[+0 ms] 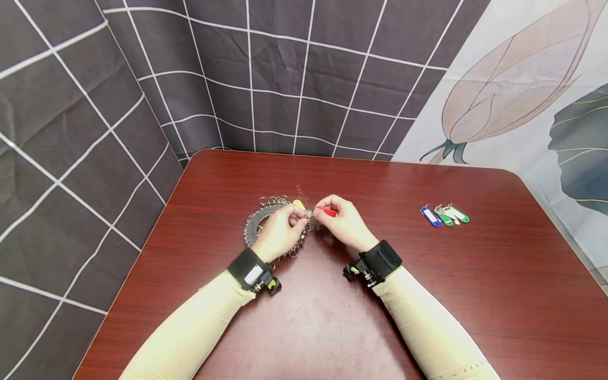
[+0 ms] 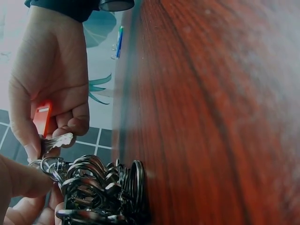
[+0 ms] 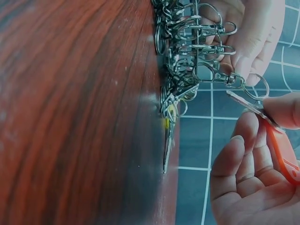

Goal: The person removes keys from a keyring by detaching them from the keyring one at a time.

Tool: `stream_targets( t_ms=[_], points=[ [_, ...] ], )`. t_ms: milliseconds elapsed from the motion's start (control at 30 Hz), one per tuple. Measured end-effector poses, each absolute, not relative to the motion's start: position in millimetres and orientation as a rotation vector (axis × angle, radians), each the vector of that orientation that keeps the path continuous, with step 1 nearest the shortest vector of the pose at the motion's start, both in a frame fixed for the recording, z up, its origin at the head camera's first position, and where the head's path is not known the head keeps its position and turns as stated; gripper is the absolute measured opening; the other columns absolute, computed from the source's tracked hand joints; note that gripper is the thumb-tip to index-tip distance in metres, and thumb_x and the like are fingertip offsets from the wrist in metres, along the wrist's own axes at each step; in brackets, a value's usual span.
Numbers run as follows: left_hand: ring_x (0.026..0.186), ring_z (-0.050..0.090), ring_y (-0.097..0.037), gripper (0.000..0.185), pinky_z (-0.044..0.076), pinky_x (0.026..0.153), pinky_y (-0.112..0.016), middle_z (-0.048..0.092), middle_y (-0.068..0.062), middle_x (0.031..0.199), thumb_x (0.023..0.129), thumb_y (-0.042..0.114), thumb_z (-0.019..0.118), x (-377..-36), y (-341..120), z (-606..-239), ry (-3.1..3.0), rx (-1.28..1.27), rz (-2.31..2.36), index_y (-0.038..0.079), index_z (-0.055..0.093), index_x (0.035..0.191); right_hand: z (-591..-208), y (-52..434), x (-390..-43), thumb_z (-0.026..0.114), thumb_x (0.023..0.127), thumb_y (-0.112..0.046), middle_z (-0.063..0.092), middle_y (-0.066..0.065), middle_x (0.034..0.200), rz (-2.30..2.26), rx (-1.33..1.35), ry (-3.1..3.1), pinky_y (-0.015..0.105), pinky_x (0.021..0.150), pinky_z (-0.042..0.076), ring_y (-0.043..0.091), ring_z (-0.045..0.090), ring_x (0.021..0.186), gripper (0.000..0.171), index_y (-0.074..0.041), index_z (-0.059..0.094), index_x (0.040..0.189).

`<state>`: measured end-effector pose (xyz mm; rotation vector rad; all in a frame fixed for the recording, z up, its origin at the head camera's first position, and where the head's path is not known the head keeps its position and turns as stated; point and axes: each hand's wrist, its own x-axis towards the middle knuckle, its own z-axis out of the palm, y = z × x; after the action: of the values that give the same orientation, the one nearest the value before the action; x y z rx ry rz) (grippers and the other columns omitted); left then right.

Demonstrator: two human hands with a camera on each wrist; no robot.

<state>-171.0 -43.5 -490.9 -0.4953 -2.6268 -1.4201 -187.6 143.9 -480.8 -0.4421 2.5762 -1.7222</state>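
Sleeved forearms lead to both hands — left hand (image 1: 280,232) pinching a clasp ring (image 3: 255,86), right hand (image 1: 344,221) gripping the red key tag (image 1: 328,211); a slip could drop it.

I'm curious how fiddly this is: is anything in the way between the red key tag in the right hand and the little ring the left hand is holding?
Nothing visible. The right hand pinches the red key tag, whose metal tip already meets the split ring pinched by the left hand. The other clasps hang beside it.
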Motion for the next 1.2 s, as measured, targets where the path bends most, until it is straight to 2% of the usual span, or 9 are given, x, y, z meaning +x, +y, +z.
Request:
stream_targets(
  t_ms=[200,500,800,1133,1200],
  points=[
    [0.080,0.059,-0.015,0.011,0.050,0.073,-0.029,0.062,-0.003,0.091,0.091,0.006,0.060,-172.8,-44.1,-493.2,-2.540,-0.453,-1.501,0.008,0.060,0.102,-480.1,144.7,-185.8,0.068,0.089,-0.017,0.067,0.008,0.079,-1.605,-0.463,2.554,0.030,0.046,0.047,0.039,0.060,0.058,0.010,-0.011,0.064,0.095],
    [0.080,0.057,-0.016,0.010,0.050,0.073,-0.030,0.060,-0.004,0.090,0.091,0.005,0.059,-170.8,-44.3,-490.0,-2.519,-0.454,-1.524,0.006,0.060,0.101,-479.8,144.1,-185.3,0.069,0.089,-0.018,0.066,0.003,0.080,-1.580,-0.467,2.557,0.032,0.047,0.048,0.038,0.060,0.059,0.011,-0.010,0.064,0.094],
    [0.079,0.056,-0.015,0.008,0.049,0.073,-0.030,0.059,-0.003,0.089,0.091,0.004,0.060,-169.6,-43.7,-487.1,-2.537,-0.504,-1.498,0.007,0.059,0.099,-480.6,141.8,-186.6,0.068,0.089,-0.012,0.067,0.013,0.084,-1.638,-0.463,2.559,0.024,0.051,0.044,0.038,0.060,0.070,0.014,-0.003,0.065,0.099],
    [0.076,0.060,-0.014,0.014,0.051,0.071,-0.028,0.063,-0.003,0.085,0.090,0.007,0.065,-171.0,-40.9,-488.2,-2.606,-0.515,-1.479,0.003,0.065,0.103,-479.4,142.1,-186.7,0.066,0.088,-0.012,0.066,0.014,0.081,-1.716,-0.416,2.553,0.024,0.053,0.046,0.039,0.062,0.073,0.009,-0.007,0.064,0.094],
    [0.075,0.060,-0.014,0.013,0.050,0.071,-0.028,0.064,-0.003,0.085,0.089,0.007,0.066,-171.0,-40.9,-489.4,-2.609,-0.522,-1.459,0.003,0.066,0.101,-480.0,142.4,-187.3,0.067,0.088,-0.012,0.065,0.012,0.079,-1.731,-0.420,2.563,0.024,0.052,0.045,0.034,0.062,0.070,0.008,-0.007,0.064,0.094]
  ],
)
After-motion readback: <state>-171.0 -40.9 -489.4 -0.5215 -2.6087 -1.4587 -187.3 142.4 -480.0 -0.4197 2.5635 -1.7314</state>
